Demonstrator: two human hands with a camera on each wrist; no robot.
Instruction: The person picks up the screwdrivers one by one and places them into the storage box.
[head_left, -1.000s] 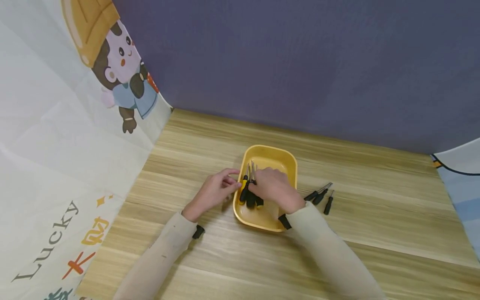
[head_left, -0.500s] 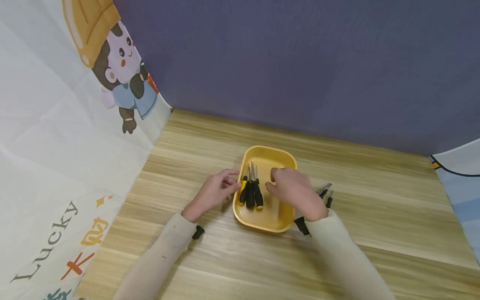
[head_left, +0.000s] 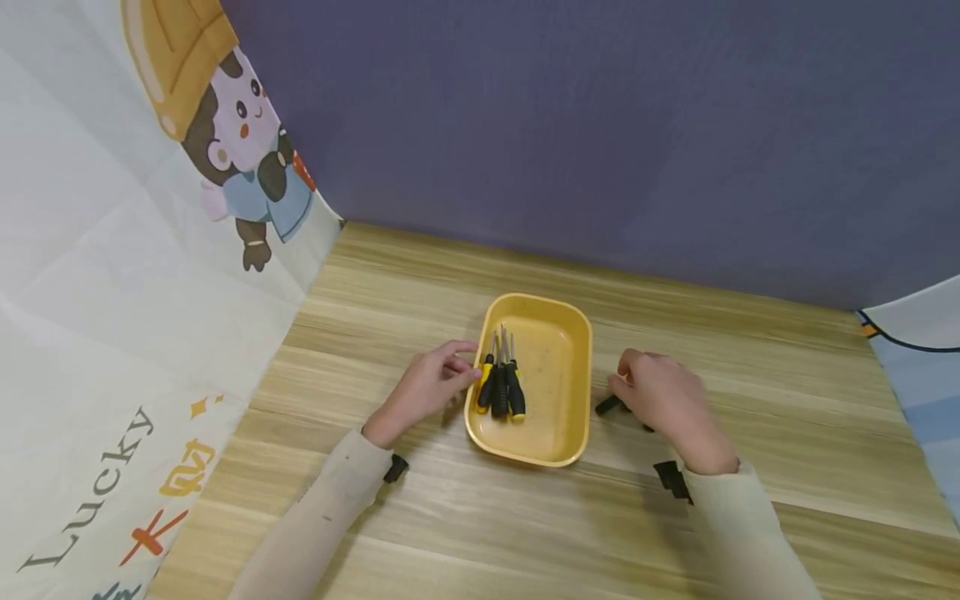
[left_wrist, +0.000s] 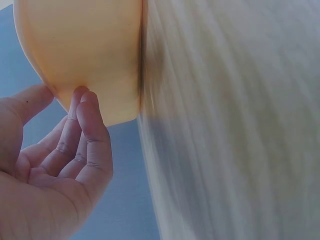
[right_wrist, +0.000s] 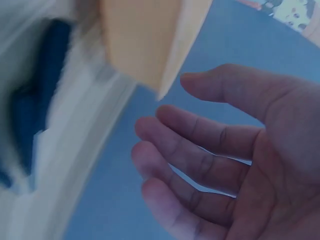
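Observation:
A yellow tray point(head_left: 557, 450) sits mid-table with three black-and-yellow screwdrivers point(head_left: 501, 388) lying along its left side. My left hand point(head_left: 467, 372) is at the tray's left rim. In the left wrist view its fingertips point(left_wrist: 82, 100) touch the tray's outer wall point(left_wrist: 90, 45). My right hand point(head_left: 624, 385) hovers low over the table just right of the tray, covering loose screwdrivers. One black handle point(head_left: 607, 406) pokes out beside its fingers. The right wrist view shows this hand point(right_wrist: 170, 115) with relaxed, spread fingers holding nothing, beside the tray's corner point(right_wrist: 150, 45).
The wooden table point(head_left: 465, 517) is closed in by a purple backdrop point(head_left: 600, 125) behind, a cartoon-printed cloth point(head_left: 135, 250) on the left and a pale blue cloth point(head_left: 922, 358) at the right.
My right hand left the screwdrivers in the tray and moved right, out of the tray, down over the loose screwdrivers on the table. The left hand stayed at the rim.

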